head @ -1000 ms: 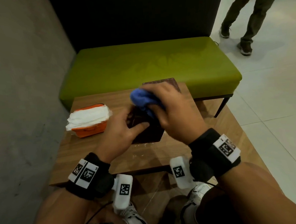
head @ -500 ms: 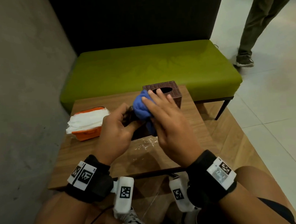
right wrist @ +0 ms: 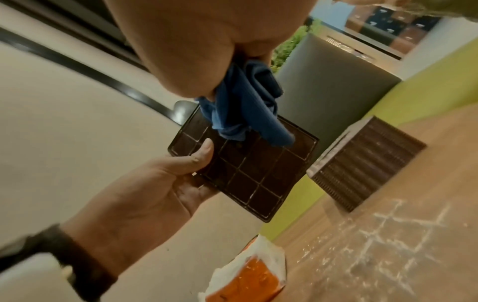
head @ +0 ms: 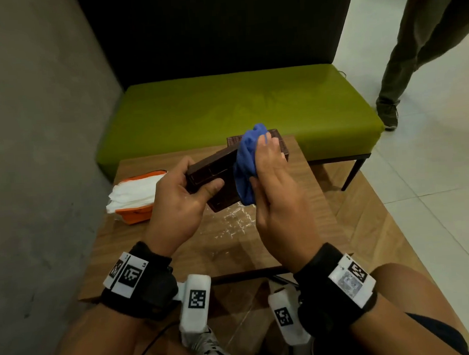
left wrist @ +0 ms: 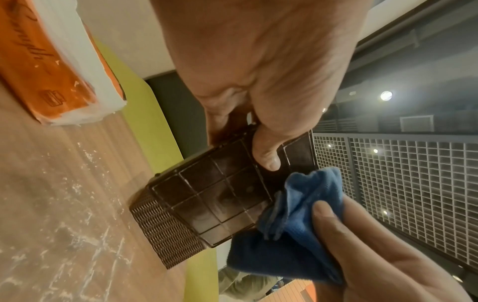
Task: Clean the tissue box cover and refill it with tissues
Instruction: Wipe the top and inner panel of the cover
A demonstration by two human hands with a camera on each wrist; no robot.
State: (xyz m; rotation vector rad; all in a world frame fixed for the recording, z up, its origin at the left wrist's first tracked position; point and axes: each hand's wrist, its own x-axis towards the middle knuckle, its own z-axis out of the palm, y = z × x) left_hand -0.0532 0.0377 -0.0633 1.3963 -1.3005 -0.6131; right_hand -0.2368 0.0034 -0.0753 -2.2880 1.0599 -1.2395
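Wood-grain worktop [head: 286,229] stands in front of a green bench seat [head: 237,103], dusted with pale crumbs and streaks near its middle. Above it the left hand [head: 174,205] holds up the flat dark base panel [right wrist: 243,169] of the tissue box cover, thumb curled over the ribbed face and fingers behind, a pinching grip at one edge. The right hand [head: 278,191] presses a bunched blue cloth [head: 247,162] against the panel's far end, its fingers lying fairly straight along the cloth with the thumb tucked in beneath. The woven brown cover shell [right wrist: 362,161] sits on the worktop behind the hands, near the far edge, and an opened orange tissue pack [head: 135,194] lies to the left, white sheets showing. That panel looks like thin, stiff plastic, light and probably a bit flexible, so I would guess hard rubbing at the free end could bend it or twist it out of an edge hold; supporting it from behind with the fingers seems sensible. Its raised grid probably traps dust. The shell looks rigid and light, best taken by its side walls. The tissues are soft and easily crushed.
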